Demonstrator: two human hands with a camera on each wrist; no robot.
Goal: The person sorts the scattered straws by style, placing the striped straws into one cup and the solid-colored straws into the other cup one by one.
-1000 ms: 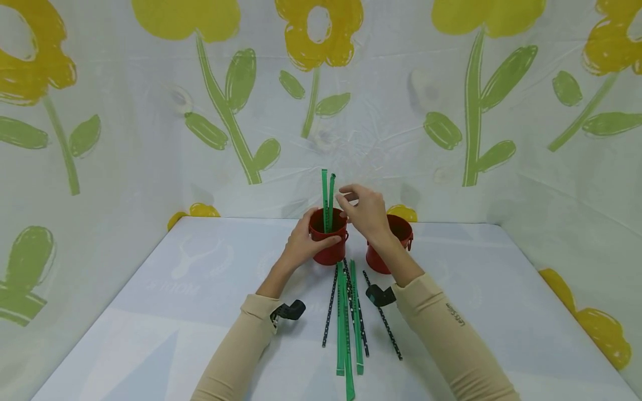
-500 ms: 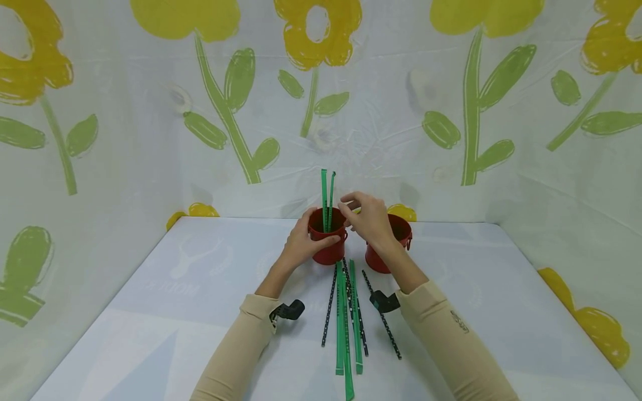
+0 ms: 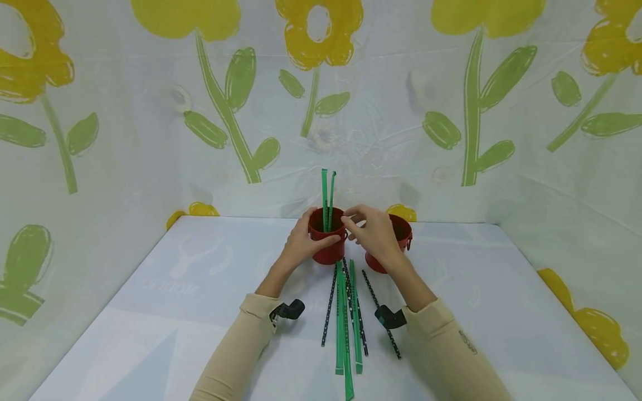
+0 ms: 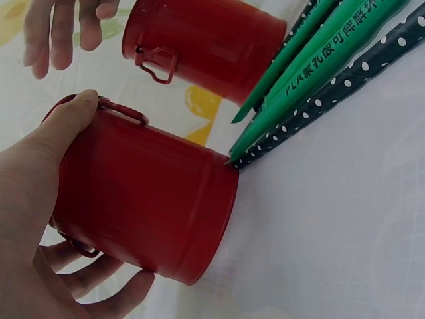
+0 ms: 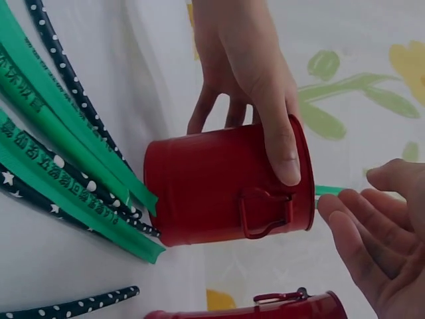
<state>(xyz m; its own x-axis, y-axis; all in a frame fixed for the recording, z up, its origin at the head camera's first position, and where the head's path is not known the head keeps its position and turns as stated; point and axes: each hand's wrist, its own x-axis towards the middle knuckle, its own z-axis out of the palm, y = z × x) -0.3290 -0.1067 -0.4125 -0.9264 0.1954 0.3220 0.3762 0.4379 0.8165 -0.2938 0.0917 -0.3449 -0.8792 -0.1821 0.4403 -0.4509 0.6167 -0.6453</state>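
My left hand (image 3: 301, 243) grips the left red bucket (image 3: 329, 254) round its side, thumb across the front near the rim. Two green-wrapped straws (image 3: 325, 192) stand upright in this bucket. Just right of its rim hovers my right hand (image 3: 375, 231), fingers loosely bent, with nothing between them in the right wrist view. Behind that hand the second red bucket (image 3: 404, 236) is partly hidden; its inside cannot be made out. In front of the buckets lie several green-wrapped straws (image 3: 341, 323) and black straws with white patterns (image 3: 329, 312).
The buckets stand near the back edge of the white table (image 3: 175, 312). A flower-print curtain (image 3: 376, 122) rises behind the table and along both sides. One dotted black straw (image 3: 370, 287) lies apart on the right, passing under the right wrist's camera (image 3: 390, 316).
My right hand has moved down and slightly right, from beside the tops of the standing straws to beside the left bucket's rim. The left hand and both buckets look unmoved.
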